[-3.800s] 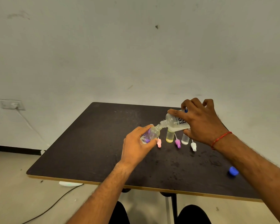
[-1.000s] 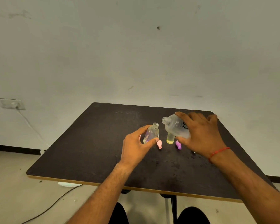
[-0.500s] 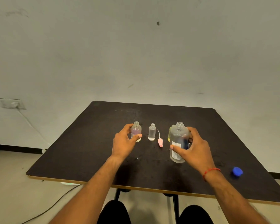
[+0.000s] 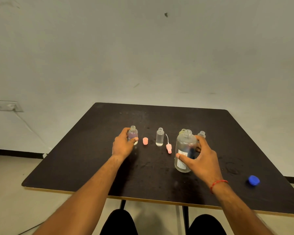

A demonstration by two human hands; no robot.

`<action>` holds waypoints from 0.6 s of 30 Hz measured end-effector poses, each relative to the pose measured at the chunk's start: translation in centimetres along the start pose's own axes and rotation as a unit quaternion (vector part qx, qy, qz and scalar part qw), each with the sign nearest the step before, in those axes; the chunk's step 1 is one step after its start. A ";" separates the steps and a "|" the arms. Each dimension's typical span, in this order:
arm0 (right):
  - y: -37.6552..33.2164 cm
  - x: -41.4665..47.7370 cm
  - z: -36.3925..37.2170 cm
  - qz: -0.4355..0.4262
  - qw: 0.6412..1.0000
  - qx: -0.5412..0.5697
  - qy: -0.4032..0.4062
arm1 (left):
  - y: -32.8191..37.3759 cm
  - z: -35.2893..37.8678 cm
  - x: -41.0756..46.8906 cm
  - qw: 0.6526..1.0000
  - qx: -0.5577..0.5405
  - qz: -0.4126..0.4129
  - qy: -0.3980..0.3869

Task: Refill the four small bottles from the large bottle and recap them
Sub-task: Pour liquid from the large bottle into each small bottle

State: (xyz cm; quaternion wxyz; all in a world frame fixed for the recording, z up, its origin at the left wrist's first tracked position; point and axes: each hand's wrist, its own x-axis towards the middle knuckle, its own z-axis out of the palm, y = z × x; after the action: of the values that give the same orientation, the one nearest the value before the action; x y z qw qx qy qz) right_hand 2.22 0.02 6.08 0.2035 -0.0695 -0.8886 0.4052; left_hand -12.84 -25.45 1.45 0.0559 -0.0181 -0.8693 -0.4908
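**Bottles down, capping next**

Left hand (image 4: 123,146) wrapped round purple-tinted small bottle (image 4: 133,135), thumb across its front, bottle upright on table (image 4: 95,150), mouth open. Right hand (image 4: 201,158) clasping large bottle (image 4: 184,152), also upright on table, uncapped, thumb over the label. Clear small bottle (image 4: 159,136) standing alone between the two hands, uncapped, only a little liquid visible at the bottom. Yellowish small bottle (image 4: 182,131) mostly hidden behind large bottle; fourth small bottle (image 4: 201,134) peeking past right-hand fingers, fill level not readable. Pink cap (image 4: 145,140) just beside purple-tinted bottle. Pink nozzle cap (image 4: 168,148) with thin tube lying between clear bottle and large bottle. Blue cap (image 4: 253,180) well apart, near right table edge.

Likely step: settle both bottles, then pick next one to fill or cap.

To do well: confirm both bases flat before letting go. Release large bottle gently, open neck, tall, easy to tip into the small ones behind. Keep left grip low on purple-tinted bottle while seating pink cap straight, then twist. Match cap to bottle by colour. Avoid sweeping nozzle cap with right wrist.
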 end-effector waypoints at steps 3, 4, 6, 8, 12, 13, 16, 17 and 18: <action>0.2 0.1 0.2 0.001 1.000 0.000 -0.002 | -0.4 0.3 0.6 1.000 0.012 -0.008 -0.004; 0.3 0.2 0.2 0.002 1.000 -0.001 -0.001 | -0.4 0.3 0.8 1.000 0.016 -0.009 -0.005; 0.3 0.3 0.3 0.005 1.000 -0.002 0.000 | -0.6 0.4 1.2 1.000 0.020 -0.011 -0.007; 0.3 0.3 0.3 0.006 1.000 0.002 -0.001 | -0.7 0.6 1.5 1.000 0.022 -0.013 -0.010; 0.4 0.5 0.4 0.006 1.000 0.004 0.002 | -0.9 0.9 1.9 0.999 0.038 -0.020 -0.021; 0.5 0.6 0.4 0.007 1.000 0.003 0.003 | -1.0 1.0 2.0 0.999 0.041 -0.024 -0.023; 0.7 0.7 0.4 0.009 1.000 0.003 0.007 | -1.0 1.1 2.0 0.998 0.042 -0.032 -0.024; 0.7 0.8 0.4 0.009 1.000 0.003 0.008 | -1.0 1.1 1.9 0.998 0.042 -0.032 -0.023; 0.7 0.8 0.4 0.009 1.000 0.003 0.009 | -1.0 1.1 1.8 0.998 0.042 -0.033 -0.023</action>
State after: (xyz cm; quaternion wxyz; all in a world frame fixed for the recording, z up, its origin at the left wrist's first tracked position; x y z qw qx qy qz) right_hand 1.32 0.44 5.55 0.2083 -0.0803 -0.8849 0.4087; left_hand -14.84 -25.06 0.29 0.0199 0.0019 -0.8904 -0.4547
